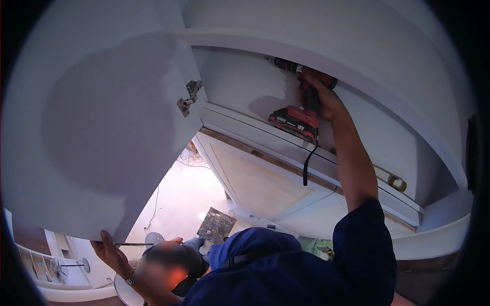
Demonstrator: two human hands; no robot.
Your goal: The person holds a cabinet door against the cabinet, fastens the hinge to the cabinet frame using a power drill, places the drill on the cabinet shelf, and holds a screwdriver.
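My right hand (326, 98) is wrapped round the grip of a red and black cordless drill (293, 121) inside a white cabinet (235, 76). The drill's chuck points left, toward the cabinet's side wall; its tip is too small to make out. A strap hangs from the battery end. At the lower left, my left hand (108, 253), with a metal watch on the wrist, grips the edge of the large white cabinet door (102, 127), thumb on its face. A metal hinge (190, 98) sits on the door's inner edge, close to the cabinet side.
Another person (171, 265) is below, near my left arm. A roll of tape (397, 182) lies on the ledge at the right. On the bright floor are a dark square board (217, 224), cables (194, 159) and a green bag (316, 246). White panels (250, 173) stand under the cabinet.
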